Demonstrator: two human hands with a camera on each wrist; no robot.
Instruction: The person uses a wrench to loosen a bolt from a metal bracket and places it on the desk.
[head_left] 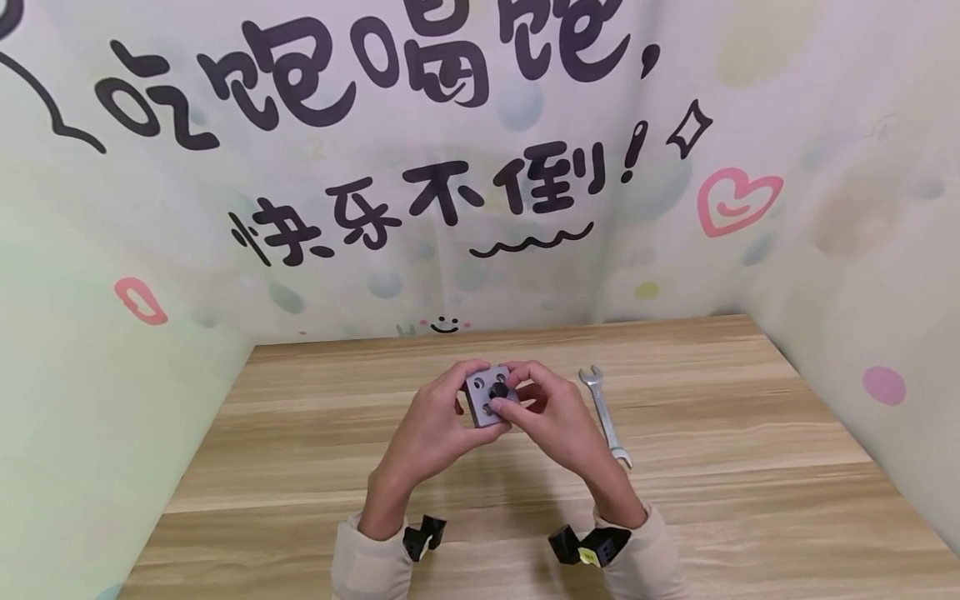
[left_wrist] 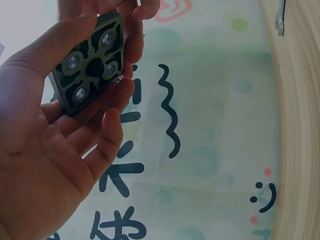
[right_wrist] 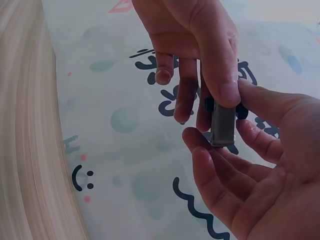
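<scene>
A grey square metal plate (head_left: 477, 410) with holes near its corners is held up above the table. At its middle sits a black bolt head (head_left: 498, 391). The left hand (head_left: 433, 423) grips the plate by its edges, thumb along one side and fingers along the other. My right hand (head_left: 553, 414) is at the bolt, thumb and index finger pinching about its head. Seen from the left wrist, the plate's back (left_wrist: 82, 75) has dark recesses around the holes. From the right wrist the plate (right_wrist: 223, 125) is edge-on, with a black part (right_wrist: 242, 111) sticking out beside the right thumb.
An open-ended wrench (head_left: 606, 417) lies on the wood-grain table (head_left: 300, 450), right of the hands. Printed cloth walls (head_left: 525, 283) with large black characters stand behind and at both sides. A small black camera is strapped at each wrist.
</scene>
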